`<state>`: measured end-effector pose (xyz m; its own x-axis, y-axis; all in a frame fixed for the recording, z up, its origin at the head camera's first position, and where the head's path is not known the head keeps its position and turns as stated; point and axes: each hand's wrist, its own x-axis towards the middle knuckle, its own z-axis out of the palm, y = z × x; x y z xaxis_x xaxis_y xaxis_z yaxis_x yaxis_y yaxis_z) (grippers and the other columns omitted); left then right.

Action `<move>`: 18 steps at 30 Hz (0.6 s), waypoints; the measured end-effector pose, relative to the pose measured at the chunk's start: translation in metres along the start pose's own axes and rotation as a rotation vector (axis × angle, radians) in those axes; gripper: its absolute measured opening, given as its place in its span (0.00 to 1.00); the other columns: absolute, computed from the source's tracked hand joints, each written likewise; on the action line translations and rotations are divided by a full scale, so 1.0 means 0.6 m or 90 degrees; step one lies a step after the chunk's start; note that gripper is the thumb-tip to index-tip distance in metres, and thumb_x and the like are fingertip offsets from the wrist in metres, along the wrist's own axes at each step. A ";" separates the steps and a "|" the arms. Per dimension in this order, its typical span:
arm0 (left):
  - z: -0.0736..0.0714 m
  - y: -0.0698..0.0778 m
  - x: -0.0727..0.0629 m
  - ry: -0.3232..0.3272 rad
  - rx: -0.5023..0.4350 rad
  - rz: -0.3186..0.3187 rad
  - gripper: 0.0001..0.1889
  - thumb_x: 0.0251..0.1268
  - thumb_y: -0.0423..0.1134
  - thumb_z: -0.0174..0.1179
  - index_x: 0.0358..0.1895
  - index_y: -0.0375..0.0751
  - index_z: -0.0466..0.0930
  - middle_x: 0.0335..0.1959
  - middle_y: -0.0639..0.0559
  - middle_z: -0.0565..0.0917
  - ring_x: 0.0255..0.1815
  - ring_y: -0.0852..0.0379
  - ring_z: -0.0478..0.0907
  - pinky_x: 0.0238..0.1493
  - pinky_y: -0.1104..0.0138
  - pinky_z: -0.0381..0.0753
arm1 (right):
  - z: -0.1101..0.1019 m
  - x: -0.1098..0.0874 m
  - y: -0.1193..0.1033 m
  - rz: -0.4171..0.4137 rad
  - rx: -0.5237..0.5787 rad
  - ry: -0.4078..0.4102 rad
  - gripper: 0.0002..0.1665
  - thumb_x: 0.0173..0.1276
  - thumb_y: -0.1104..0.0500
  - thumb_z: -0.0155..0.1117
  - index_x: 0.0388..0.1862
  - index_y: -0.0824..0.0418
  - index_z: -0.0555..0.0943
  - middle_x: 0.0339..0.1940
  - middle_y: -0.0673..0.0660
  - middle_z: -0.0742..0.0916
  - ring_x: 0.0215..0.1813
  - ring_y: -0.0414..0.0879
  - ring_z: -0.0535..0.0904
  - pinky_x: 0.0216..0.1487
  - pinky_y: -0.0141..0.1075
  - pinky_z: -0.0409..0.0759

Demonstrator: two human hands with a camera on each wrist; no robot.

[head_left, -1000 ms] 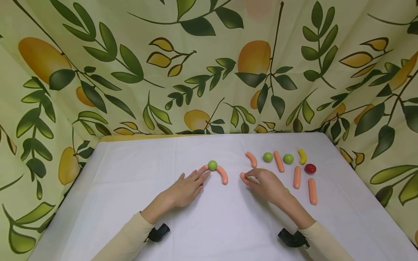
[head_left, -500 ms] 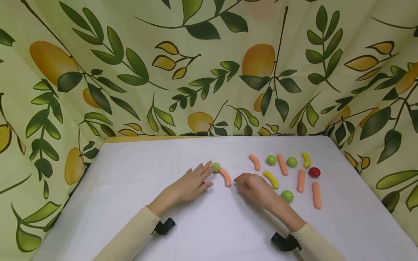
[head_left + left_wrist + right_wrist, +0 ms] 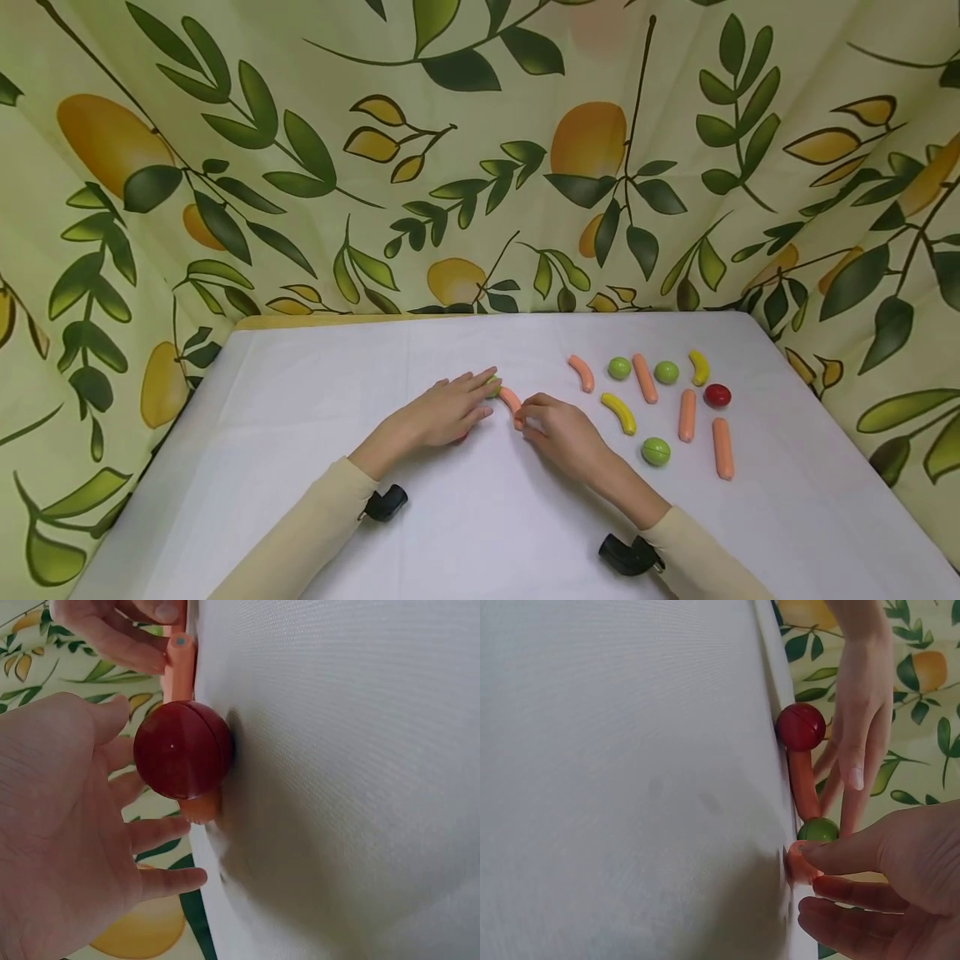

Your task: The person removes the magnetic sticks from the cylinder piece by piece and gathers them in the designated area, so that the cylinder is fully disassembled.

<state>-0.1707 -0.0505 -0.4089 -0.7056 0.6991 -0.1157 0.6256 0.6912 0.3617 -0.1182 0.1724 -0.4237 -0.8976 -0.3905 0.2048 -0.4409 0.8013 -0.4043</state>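
Observation:
My left hand (image 3: 438, 412) lies over the row with its fingers extended and spread, fingertips at the green ball (image 3: 819, 829). Close to its palm sits a red ball (image 3: 180, 750), mostly hidden in the head view. An orange-pink toy sausage (image 3: 804, 784) runs between the red and green balls. From the green ball a curved toy sausage (image 3: 510, 400) slopes down to the right. My right hand (image 3: 566, 442) pinches a toy sausage at that curve's lower end; its fingers hide most of the hold, so I cannot tell whether this is a separate piece.
Loose on the white-clothed table (image 3: 465, 533), right side, are several toy sausages (image 3: 645, 379), green balls (image 3: 656, 452), yellow banana-shaped pieces (image 3: 618, 413) and a red ball (image 3: 717, 395). A leaf-print curtain (image 3: 480, 167) hangs around the back and sides.
My right hand has moved left from beside the loose pieces to the curved sausage's lower end, uncovering a yellow piece and a green ball. The left hand has shifted slightly over the green ball.

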 end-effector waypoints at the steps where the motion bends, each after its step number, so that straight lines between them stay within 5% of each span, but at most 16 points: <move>1: -0.001 0.000 -0.002 0.000 -0.003 -0.004 0.28 0.79 0.52 0.42 0.77 0.51 0.57 0.80 0.56 0.51 0.76 0.43 0.55 0.71 0.41 0.55 | 0.000 0.001 -0.001 0.003 0.001 -0.001 0.11 0.58 0.64 0.74 0.42 0.58 0.88 0.44 0.51 0.87 0.48 0.46 0.84 0.50 0.41 0.82; 18: -0.003 -0.001 -0.076 0.040 -0.014 -0.042 0.29 0.77 0.52 0.47 0.76 0.47 0.60 0.77 0.50 0.58 0.74 0.43 0.60 0.69 0.39 0.56 | 0.021 0.029 -0.002 -0.017 0.083 0.032 0.11 0.59 0.70 0.71 0.41 0.60 0.87 0.39 0.51 0.87 0.42 0.44 0.83 0.46 0.39 0.82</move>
<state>-0.1395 -0.0828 -0.4024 -0.7647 0.6392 -0.0818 0.5705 0.7305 0.3753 -0.1335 0.1590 -0.4306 -0.8855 -0.3852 0.2599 -0.4646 0.7243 -0.5095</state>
